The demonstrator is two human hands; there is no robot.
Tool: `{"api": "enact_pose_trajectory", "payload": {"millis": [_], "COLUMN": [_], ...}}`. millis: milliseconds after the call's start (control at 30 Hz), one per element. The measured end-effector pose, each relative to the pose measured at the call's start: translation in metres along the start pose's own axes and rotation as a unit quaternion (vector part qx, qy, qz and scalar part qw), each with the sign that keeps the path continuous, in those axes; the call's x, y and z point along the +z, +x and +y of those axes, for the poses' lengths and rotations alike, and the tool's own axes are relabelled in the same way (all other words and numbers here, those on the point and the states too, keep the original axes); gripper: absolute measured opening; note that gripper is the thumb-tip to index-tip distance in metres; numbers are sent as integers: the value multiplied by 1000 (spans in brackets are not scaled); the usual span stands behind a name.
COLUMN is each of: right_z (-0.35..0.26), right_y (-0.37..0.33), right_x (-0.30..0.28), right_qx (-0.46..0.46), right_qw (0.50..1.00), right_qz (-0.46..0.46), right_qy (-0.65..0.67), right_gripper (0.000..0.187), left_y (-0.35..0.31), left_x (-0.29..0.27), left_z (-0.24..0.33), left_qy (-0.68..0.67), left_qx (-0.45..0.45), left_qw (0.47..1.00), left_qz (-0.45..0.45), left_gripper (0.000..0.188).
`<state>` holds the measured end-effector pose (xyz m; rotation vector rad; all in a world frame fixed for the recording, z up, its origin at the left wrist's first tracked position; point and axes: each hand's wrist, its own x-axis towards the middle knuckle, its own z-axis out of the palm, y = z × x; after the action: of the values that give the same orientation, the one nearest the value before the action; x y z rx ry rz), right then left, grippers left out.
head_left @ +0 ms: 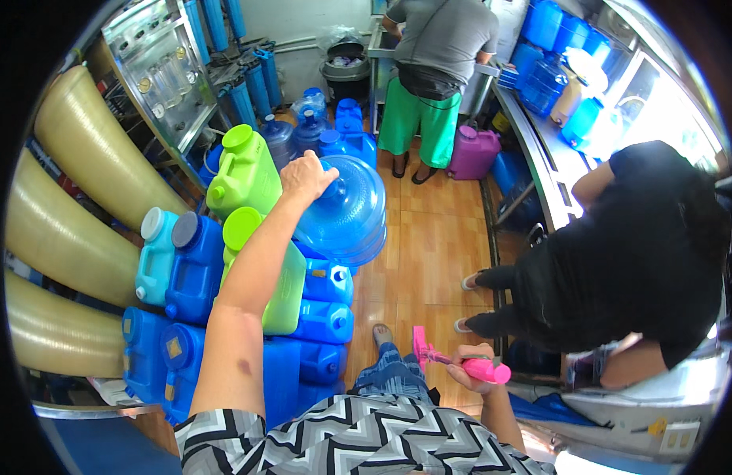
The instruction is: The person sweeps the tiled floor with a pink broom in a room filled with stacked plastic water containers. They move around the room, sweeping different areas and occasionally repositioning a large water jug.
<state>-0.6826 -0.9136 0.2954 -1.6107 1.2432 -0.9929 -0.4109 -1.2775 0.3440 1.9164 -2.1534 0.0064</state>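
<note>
My left hand [305, 179] reaches forward, its fingers wrapped round the neck of a round, clear blue water jug [346, 218]. The jug stands among the other containers, close above blue ones lying on their sides. Down at the right, near my body, my right hand [474, 369] is closed round a pink tool [486, 370] with a flat, wide end and a rounded end. Its exact kind cannot be told. Beside my left forearm are two lime green jerrycans [247, 170], one behind the other.
Blue jerrycans [196, 265] crowd the left, beside tall yellowish cylinders [105, 142]. A person in green shorts [421, 119] stands at the far counter. Another person in black [619, 253] leans at the right bench. A purple container [474, 153] sits on the wooden-look floor [433, 245].
</note>
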Motion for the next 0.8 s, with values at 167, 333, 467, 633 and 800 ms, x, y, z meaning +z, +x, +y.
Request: {"api": "enact_pose_trajectory", "payload": {"millis": [167, 333, 467, 633, 800], "right_z": [33, 68, 100, 125, 130], "right_y": [87, 142, 167, 189, 199], "right_x": [-14, -25, -29, -31, -40], "right_qx": [-11, 11, -21, -11, 0], "right_qw": [1000, 999, 998, 995, 995], "right_qz": [-1, 24, 24, 40, 40], "right_qy": [-19, 18, 60, 92, 88], "right_gripper": [16, 16, 16, 17, 16], "left_y": [88, 149, 181, 205, 221], "left_x": [22, 48, 62, 78, 85], "left_z": [-27, -54, -76, -86, -90], "left_qy": [27, 56, 66, 84, 99], "left_qx": [-53, -115, -155, -206, -206], "left_qw": [998, 991, 985, 974, 972], "left_qz": [-10, -32, -35, -38, -52], "left_gripper": [56, 57, 57, 56, 54]}}
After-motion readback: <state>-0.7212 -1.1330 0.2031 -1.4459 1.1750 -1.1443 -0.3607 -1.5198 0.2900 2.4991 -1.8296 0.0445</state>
